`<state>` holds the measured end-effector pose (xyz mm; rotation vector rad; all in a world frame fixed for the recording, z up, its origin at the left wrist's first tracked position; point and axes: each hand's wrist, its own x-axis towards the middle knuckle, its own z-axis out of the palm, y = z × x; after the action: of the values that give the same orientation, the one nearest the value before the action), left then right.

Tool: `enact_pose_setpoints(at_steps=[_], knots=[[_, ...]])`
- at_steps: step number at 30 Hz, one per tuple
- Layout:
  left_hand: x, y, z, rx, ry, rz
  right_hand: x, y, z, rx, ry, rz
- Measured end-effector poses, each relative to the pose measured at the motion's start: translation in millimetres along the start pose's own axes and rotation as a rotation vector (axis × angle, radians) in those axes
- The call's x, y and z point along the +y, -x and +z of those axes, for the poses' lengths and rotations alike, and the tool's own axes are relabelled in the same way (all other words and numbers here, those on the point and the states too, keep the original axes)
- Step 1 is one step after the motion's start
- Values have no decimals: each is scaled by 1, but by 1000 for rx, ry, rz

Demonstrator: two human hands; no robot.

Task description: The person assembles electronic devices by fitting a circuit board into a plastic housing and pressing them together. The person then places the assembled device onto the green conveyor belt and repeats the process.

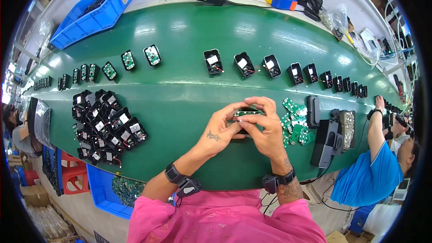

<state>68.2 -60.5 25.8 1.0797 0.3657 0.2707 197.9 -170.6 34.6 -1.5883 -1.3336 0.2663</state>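
Note:
Near the middle of the green bench, my left hand (218, 129) and my right hand (267, 131) close round a small black housing with a green circuit board (246, 113) at its top. My fingers wrap its far side, and both thumbs press at the board's near edge. Much of the housing is hidden by my fingers. To the right of my right hand lies a loose pile of green circuit boards (297, 123). Further off to my left is a heap of black housings (105, 123) with white parts and red wires inside.
Black housings with wires (243, 64) line the bench at right; housings topped with green boards (128, 60) line the left. A blue crate (99, 11) stands far left. A black device (326, 143) sits near the right edge. Another person in a blue shirt (371, 177) works at right.

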Motion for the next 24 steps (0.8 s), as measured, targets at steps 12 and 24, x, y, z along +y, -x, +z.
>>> enact_pose_setpoints(at_steps=[12,24], knots=[[-17,-2,0,115,-216,328,-10,6,7,166,257,-70],[12,5,6,113,135,-88,-5,4,6,230,-89,177]])
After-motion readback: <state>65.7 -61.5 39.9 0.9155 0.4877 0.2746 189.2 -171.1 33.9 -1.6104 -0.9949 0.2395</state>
